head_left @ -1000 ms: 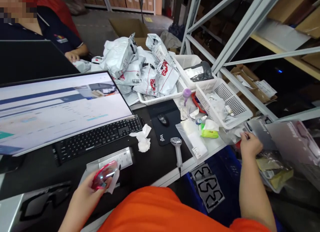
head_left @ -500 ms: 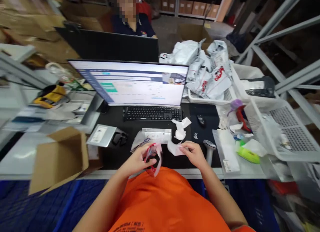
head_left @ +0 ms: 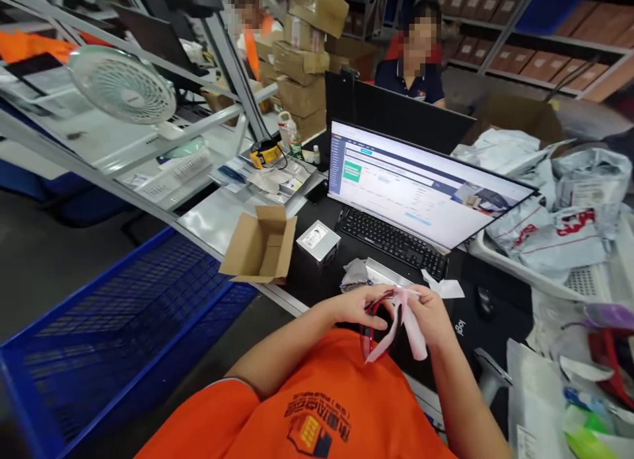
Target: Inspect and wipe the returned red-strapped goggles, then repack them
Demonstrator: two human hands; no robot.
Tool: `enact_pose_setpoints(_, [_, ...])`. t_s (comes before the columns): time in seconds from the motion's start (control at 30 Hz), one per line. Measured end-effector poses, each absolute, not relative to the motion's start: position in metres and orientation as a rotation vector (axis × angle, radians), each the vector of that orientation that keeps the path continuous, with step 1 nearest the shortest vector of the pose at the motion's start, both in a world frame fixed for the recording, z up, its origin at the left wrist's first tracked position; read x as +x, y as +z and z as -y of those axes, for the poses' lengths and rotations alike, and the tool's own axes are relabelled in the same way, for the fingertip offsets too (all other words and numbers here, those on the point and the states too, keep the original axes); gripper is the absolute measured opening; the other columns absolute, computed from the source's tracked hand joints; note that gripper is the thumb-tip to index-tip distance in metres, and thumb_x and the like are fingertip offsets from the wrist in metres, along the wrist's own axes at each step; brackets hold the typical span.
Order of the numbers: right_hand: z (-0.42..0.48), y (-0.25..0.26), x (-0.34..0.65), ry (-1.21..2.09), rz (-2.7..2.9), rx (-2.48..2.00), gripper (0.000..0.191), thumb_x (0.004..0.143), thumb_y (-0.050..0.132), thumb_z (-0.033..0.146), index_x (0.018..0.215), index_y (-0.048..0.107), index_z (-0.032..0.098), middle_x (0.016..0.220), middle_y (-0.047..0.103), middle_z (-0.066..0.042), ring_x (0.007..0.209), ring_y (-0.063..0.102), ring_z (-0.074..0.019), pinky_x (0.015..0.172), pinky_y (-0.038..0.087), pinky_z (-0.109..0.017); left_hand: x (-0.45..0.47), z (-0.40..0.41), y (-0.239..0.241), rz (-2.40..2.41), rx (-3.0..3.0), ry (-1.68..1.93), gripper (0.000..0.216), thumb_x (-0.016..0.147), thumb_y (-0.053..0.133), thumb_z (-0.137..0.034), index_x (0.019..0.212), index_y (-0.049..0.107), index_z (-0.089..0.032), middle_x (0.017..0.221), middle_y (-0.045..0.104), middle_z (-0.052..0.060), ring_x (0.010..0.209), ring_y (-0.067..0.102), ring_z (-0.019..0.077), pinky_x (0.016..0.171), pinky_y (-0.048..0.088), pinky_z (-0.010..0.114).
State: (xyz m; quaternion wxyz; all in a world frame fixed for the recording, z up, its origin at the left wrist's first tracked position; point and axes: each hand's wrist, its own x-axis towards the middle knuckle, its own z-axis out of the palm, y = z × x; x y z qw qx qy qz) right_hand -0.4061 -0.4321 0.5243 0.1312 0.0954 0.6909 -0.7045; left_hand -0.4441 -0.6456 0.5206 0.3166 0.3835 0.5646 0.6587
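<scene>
My left hand (head_left: 364,307) is closed round red-framed glasses (head_left: 365,343), low in front of the orange shirt; the fingers hide part of them. White tissue paper (head_left: 415,333) lies against the glasses and hangs down in a folded strip. My right hand (head_left: 432,314) pinches the upper end of this paper, close beside the left hand. Just beyond the hands, a flat silver box (head_left: 389,272) and a crumpled grey wrapper (head_left: 355,274) lie on the black desk mat. Another piece of white paper (head_left: 448,287) rests near the keyboard (head_left: 391,238).
Left of the hands stand an open cardboard box (head_left: 262,251) and a silver box with a label (head_left: 319,241). A monitor (head_left: 406,181) stands ahead. Grey scanner (head_left: 490,373) and mouse (head_left: 484,302) lie right. A blue crate (head_left: 123,333) is below left. A co-worker (head_left: 409,76) sits opposite.
The view has swung left, bringing the fan and blue crate into sight. My right hand has come in beside my left, and the white paper it pinches now meets the glasses.
</scene>
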Motion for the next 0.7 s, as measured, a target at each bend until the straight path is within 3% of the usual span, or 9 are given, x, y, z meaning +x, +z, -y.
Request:
enact_pose_setpoints(0.17, [0.442, 0.520, -0.409, -2.068, -2.187, 0.294, 0.051, 0.071, 0.080, 0.047, 0.110, 0.057, 0.024, 0.083, 0.070, -0.003, 0.062, 0.061, -0.0172, 0.056, 0.049, -0.028, -0.444, 0.650, 0.508, -1.478, 0.888, 1.780, 0.054, 0.071, 0.079, -0.057, 0.108, 0.071, -0.018, 0.107, 0.070, 0.009, 0.102, 0.064, 0.0246, 0.097, 0.048, 0.038])
enact_pose_setpoints(0.27, [0.435, 0.523, -0.407, -1.849, -2.653, 0.221, 0.043, 0.077, 0.074, 0.044, 0.111, 0.059, 0.024, 0.108, 0.068, -0.010, 0.085, 0.065, -0.0222, 0.074, 0.054, -0.037, -0.444, 0.657, 0.511, -1.606, 0.840, 1.729, 0.046, 0.072, 0.078, -0.054, 0.096, 0.071, -0.016, 0.092, 0.069, 0.007, 0.082, 0.063, 0.0193, 0.080, 0.052, 0.032])
enact_pose_setpoints(0.33, [0.427, 0.533, -0.402, -1.609, -2.914, 0.119, 0.030, 0.082, 0.069, 0.041, 0.106, 0.066, 0.024, 0.122, 0.063, -0.012, 0.102, 0.062, -0.0257, 0.087, 0.052, -0.042, -0.447, 0.662, 0.517, -1.794, 0.890, 1.665, 0.036, 0.075, 0.076, -0.049, 0.089, 0.070, -0.016, 0.088, 0.066, 0.005, 0.079, 0.060, 0.0178, 0.077, 0.050, 0.030])
enact_pose_setpoints(0.4, [0.421, 0.548, -0.395, -1.567, -2.852, -0.044, 0.025, 0.087, 0.064, 0.037, 0.109, 0.070, 0.025, 0.120, 0.062, -0.011, 0.100, 0.060, -0.0241, 0.086, 0.052, -0.040, -0.450, 0.665, 0.525, -2.015, 0.969, 1.599, 0.027, 0.076, 0.074, -0.043, 0.081, 0.067, -0.017, 0.084, 0.062, 0.004, 0.081, 0.057, 0.0182, 0.081, 0.048, 0.031])
enact_pose_setpoints(0.53, [0.424, 0.572, -0.379, -1.748, -2.289, -0.264, 0.049, 0.089, 0.065, 0.033, 0.137, 0.056, 0.028, 0.106, 0.062, -0.007, 0.076, 0.059, -0.0157, 0.070, 0.053, -0.031, -0.454, 0.662, 0.535, -2.201, 1.145, 1.435, 0.020, 0.076, 0.073, -0.034, 0.075, 0.062, -0.018, 0.080, 0.057, 0.003, 0.082, 0.054, 0.0189, 0.084, 0.046, 0.033])
enact_pose_setpoints(0.6, [0.429, 0.576, -0.375, -1.715, -2.269, -0.269, 0.047, 0.088, 0.067, 0.030, 0.134, 0.058, 0.026, 0.105, 0.062, -0.006, 0.076, 0.058, -0.0152, 0.068, 0.052, -0.029, -0.452, 0.656, 0.537, -2.229, 1.189, 1.363, 0.020, 0.078, 0.073, -0.034, 0.073, 0.061, -0.018, 0.078, 0.056, 0.003, 0.082, 0.054, 0.0194, 0.079, 0.045, 0.032])
enact_pose_setpoints(0.7, [0.436, 0.574, -0.372, -1.614, -2.318, -0.225, 0.029, 0.086, 0.070, 0.031, 0.113, 0.066, 0.022, 0.094, 0.063, -0.004, 0.073, 0.057, -0.0157, 0.065, 0.051, -0.028, -0.447, 0.649, 0.538, -2.281, 1.138, 1.346, 0.022, 0.079, 0.072, -0.035, 0.070, 0.061, -0.018, 0.075, 0.055, 0.003, 0.081, 0.054, 0.0199, 0.076, 0.044, 0.031])
